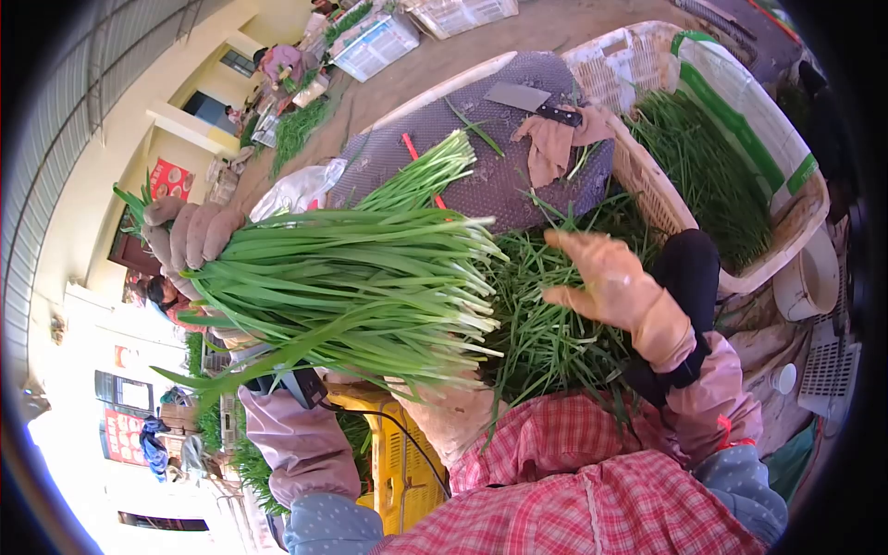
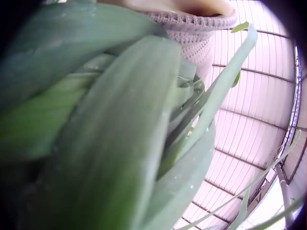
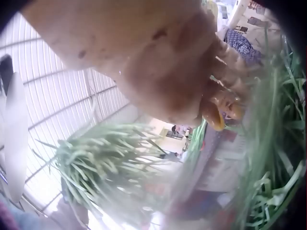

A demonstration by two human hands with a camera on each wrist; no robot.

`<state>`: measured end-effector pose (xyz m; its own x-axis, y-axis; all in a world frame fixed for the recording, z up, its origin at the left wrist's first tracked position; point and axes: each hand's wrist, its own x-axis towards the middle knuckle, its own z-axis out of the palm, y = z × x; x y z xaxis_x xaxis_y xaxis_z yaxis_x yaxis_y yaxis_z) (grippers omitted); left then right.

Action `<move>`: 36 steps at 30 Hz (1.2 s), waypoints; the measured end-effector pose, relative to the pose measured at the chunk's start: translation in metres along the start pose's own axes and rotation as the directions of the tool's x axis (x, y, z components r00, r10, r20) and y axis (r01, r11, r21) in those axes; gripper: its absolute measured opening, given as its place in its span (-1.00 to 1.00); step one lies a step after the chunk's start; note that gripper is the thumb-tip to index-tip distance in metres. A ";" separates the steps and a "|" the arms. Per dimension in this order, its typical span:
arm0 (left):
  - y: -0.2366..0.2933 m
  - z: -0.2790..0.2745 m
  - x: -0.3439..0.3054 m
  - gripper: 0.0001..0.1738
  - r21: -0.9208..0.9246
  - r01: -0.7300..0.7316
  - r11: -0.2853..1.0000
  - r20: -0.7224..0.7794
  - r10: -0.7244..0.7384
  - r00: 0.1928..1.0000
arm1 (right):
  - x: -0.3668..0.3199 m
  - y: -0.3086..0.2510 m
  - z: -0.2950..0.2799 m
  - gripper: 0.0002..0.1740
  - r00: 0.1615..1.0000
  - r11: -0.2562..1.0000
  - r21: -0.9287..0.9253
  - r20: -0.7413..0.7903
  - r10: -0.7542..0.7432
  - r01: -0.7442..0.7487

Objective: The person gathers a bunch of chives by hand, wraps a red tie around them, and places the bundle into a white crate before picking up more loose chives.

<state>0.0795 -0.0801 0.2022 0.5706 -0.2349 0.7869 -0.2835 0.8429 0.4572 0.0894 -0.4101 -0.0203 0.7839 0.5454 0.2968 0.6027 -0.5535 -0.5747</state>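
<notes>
My left hand (image 1: pixel 192 236), in a knit glove, grips a thick bunch of garlic chives (image 1: pixel 342 277) by its leafy end. The pale cut ends point to the right in the head view. Broad chive leaves (image 2: pixel 124 124) fill much of the left wrist view and hide the fingers. My right hand (image 1: pixel 622 289), in an orange rubber glove, has its fingers extended and holds nothing. It is over loose chives (image 1: pixel 541 310) heaped by my lap. Beyond the held bunch, a smaller chive bunch (image 1: pixel 421 174) lies on a dark padded mat (image 1: pixel 388 148), across a red strip (image 1: pixel 408 145).
A cleaver (image 1: pixel 518 96) and a brown cloth (image 1: pixel 548 153) lie on the mat. At right stands a large plastic basket (image 1: pixel 652 180) with more chives (image 1: pixel 708 176). A yellow crate (image 1: pixel 400 462) is by my left arm. Another person (image 1: pixel 282 65) sits farther back near white crates (image 1: pixel 375 46).
</notes>
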 end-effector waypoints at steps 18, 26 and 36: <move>0.049 -0.099 0.052 -0.61 0.664 0.434 0.609 -0.630 0.143 0.763 | 0.037 -0.062 0.053 -0.24 0.869 -0.649 0.600 0.445 -0.216 -0.468; 0.033 -0.105 0.065 -0.54 0.661 0.552 0.508 -0.743 0.342 0.575 | 0.019 -0.027 0.060 -0.68 0.839 -0.316 0.777 0.494 -0.230 -0.544; 0.014 -0.066 0.098 -0.63 0.614 0.561 0.555 -0.788 0.385 0.481 | 0.021 -0.035 0.073 -0.24 0.973 0.236 0.965 0.158 -0.167 -0.116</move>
<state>0.1823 -0.0597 0.2584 0.7724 0.5926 0.2284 -0.3104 0.0385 0.9498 0.0742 -0.3333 -0.0501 0.6388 0.7227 0.2640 -0.0926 0.4128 -0.9061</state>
